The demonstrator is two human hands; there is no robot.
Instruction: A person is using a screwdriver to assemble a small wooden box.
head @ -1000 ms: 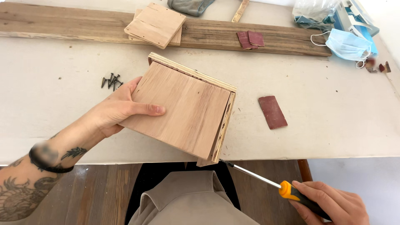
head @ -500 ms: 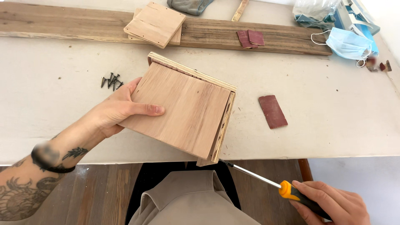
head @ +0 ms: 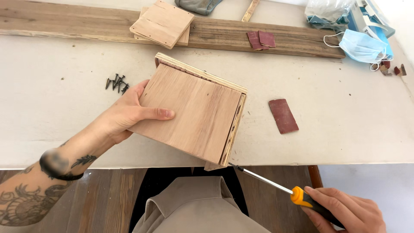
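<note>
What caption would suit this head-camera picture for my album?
Left hand steadies a wooden box on the table; right hand aims a screwdriver at its lower corner.

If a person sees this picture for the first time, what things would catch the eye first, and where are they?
First comes the wooden box in the middle, tilted at the table's near edge, with the left hand holding its left side. Next is the screwdriver at lower right, in the right hand, its tip at the box's lower corner. A small heap of dark screws lies left of the box, and a blue face mask at upper right.
</note>
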